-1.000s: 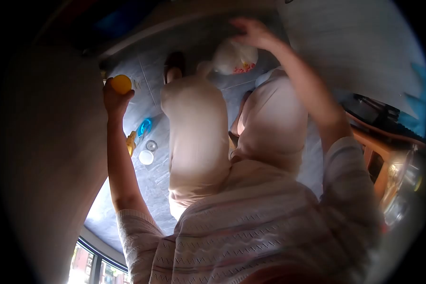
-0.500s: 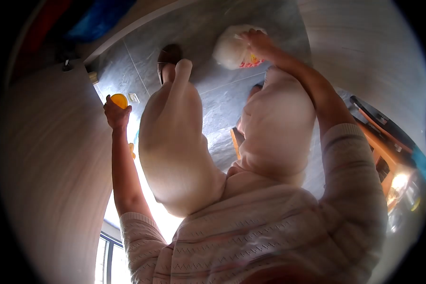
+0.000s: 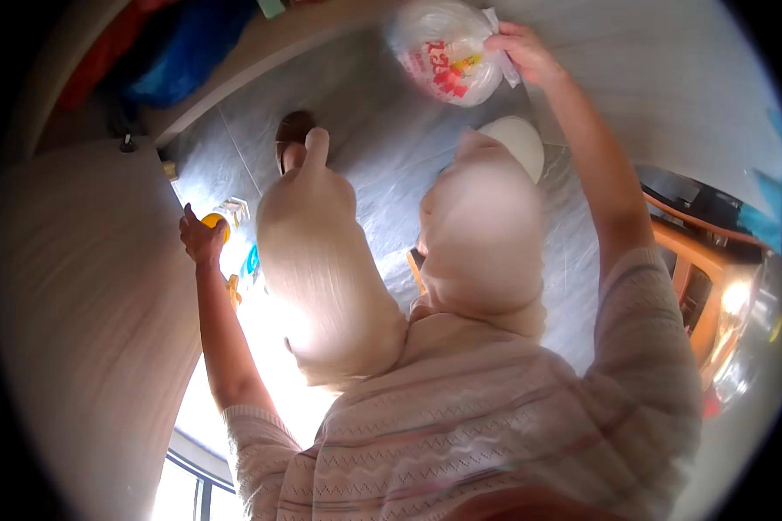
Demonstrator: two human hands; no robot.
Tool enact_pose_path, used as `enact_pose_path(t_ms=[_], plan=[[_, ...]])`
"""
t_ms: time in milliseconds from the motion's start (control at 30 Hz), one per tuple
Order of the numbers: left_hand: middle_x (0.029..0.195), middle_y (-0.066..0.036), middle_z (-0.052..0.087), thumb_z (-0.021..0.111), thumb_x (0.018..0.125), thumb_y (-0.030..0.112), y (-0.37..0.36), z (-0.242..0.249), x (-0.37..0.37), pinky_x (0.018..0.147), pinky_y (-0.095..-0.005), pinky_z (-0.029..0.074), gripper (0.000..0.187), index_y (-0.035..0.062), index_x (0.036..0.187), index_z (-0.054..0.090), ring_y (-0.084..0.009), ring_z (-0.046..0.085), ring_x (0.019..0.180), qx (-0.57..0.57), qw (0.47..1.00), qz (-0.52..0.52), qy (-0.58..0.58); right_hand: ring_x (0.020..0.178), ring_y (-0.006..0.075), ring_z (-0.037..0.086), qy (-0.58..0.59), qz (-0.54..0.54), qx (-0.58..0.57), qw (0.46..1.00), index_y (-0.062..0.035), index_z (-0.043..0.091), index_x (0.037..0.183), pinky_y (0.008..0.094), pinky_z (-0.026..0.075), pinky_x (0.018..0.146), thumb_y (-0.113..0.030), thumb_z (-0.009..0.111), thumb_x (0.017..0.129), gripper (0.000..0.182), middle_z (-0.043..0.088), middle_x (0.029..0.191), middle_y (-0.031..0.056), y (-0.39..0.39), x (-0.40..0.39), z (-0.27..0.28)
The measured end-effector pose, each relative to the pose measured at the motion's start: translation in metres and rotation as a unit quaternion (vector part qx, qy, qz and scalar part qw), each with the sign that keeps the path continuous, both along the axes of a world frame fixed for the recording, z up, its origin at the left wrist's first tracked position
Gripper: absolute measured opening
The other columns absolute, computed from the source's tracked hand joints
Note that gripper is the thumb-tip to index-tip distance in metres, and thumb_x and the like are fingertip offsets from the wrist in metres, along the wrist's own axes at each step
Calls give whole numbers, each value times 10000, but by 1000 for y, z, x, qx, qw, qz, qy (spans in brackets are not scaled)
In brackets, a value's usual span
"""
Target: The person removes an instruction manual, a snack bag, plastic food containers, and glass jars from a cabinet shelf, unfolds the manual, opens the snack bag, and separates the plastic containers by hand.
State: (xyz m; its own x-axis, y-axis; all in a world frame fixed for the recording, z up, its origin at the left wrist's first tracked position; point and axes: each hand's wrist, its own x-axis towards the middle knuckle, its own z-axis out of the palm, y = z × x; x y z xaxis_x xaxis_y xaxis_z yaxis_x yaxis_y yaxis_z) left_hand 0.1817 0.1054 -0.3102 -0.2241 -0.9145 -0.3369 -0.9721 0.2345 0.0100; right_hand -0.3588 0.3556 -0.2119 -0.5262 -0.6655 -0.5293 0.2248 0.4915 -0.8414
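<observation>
1. Grey floor (image 3: 374, 165), tile joints visible, lies under and ahead of the seated person; glare washes it out beside the left leg.
2. Nearest: the person's striped knit top (image 3: 460, 425) and pale trousers (image 3: 321, 252), knees apart.
3. Window (image 3: 191, 491) noted at the lower left; wooden chair (image 3: 704, 286) stands on the person's right.
4. Small yellow item (image 3: 234, 289) and blue item (image 3: 250, 260) observed near the left forearm, both partly lost in glare.
5. Left hand (image 3: 202, 239), out beside a pale panel (image 3: 96, 286), holds a round yellow object (image 3: 217, 227). One finger points up, apart from the rest; the others bend at the object. Full contact cannot be confirmed, as the hand covers part of it.
6. White round item (image 3: 517, 146) sits beyond the right knee, partly covered by it.
7. Brown shoe (image 3: 295, 130) is on the left foot.
8. Right hand (image 3: 526, 54), reaching ahead, pinches the gathered neck of a white plastic bag (image 3: 446, 56) between thumb and closed fingers. Bag is rounded, with red and yellow print; contents cannot be determined.
9. Farthest: blue bundle (image 3: 182, 52) and red bundle (image 3: 96, 61), upper left, in shadow.
</observation>
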Motion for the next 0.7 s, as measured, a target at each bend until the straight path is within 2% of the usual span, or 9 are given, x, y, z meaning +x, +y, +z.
enact_pose_path(t_ms=[100, 233, 267, 400, 467, 500, 533, 600, 700], plan=[[1281, -169, 377, 695, 670, 318, -2, 7, -2, 915, -459, 404, 775, 129, 1307, 298, -371, 421, 1130, -24, 999, -25, 35, 834, 181, 598, 0, -37, -46, 998, 10, 549, 1036, 315, 491, 748, -47, 616, 714, 334, 605, 942, 88, 21, 4, 51], [1224, -179, 444, 700, 651, 262, -12, 43, -25, 939, -412, 382, 678, 69, 1234, 413, -348, 443, 1112, -66, 983, -89, 148, 840, 154, 586, 26, -57, -85, 994, 2, 547, 1063, 285, 474, 751, -45, 585, 750, 318, 602, 945, 75, 61, 23, 103], [1170, -191, 487, 690, 650, 230, -14, 58, -36, 935, -398, 376, 584, 44, 1165, 487, -345, 459, 1092, -82, 969, -120, 201, 842, 152, 586, 32, -59, -90, 994, 1, 547, 1065, 284, 473, 750, -47, 587, 752, 319, 603, 945, 72, 72, 27, 112], [1136, -196, 511, 671, 670, 189, 1, 135, -98, 924, -375, 379, 497, 38, 1121, 526, -342, 485, 1062, -80, 925, -193, 319, 852, 145, 583, 62, -82, -98, 990, -10, 548, 1072, 279, 470, 758, -44, 593, 750, 327, 606, 950, 62, 130, 55, 137], [1140, -183, 514, 680, 666, 175, 20, 173, -133, 923, -370, 382, 493, 53, 1119, 531, -327, 486, 1070, -92, 896, -232, 366, 878, 160, 579, 64, -114, -117, 984, 1, 538, 1083, 293, 470, 779, -30, 609, 731, 361, 602, 972, 88, 173, 74, 138], [1157, -159, 510, 692, 661, 162, 33, 192, -153, 924, -361, 384, 488, 70, 1115, 540, -312, 483, 1079, -101, 855, -281, 425, 909, 158, 570, 51, -117, -154, 980, -14, 534, 1116, 294, 458, 812, -21, 599, 730, 392, 602, 993, 76, 200, 80, 129], [1168, -151, 505, 673, 686, 103, 48, 205, -174, 944, -325, 360, 457, 55, 1122, 544, -261, 466, 1110, -77, 827, -291, 476, 931, 157, 563, 58, -154, -130, 978, -18, 537, 1121, 292, 446, 839, -11, 585, 729, 395, 602, 1006, 69, 227, 88, 119], [1179, -150, 501, 681, 663, 107, 96, 260, -218, 945, -344, 368, 461, 78, 1105, 556, -281, 466, 1111, -96, 805, -368, 457, 891, 156, 576, 56, -194, -79, 976, -20, 556, 1091, 287, 467, 791, 5, 563, 708, 384, 608, 978, 57, 285, 101, 95], [1194, -158, 476, 679, 651, 138, 150, 288, -269, 929, -371, 387, 451, 85, 1082, 559, -317, 446, 1111, -76, 760, -465, 447, 607, 125, 556, 82, -313, 40, 945, -22, 608, 925, 249, 441, 504, -50, 565, 622, 308, 603, 744, 34, 358, 137, 44]])
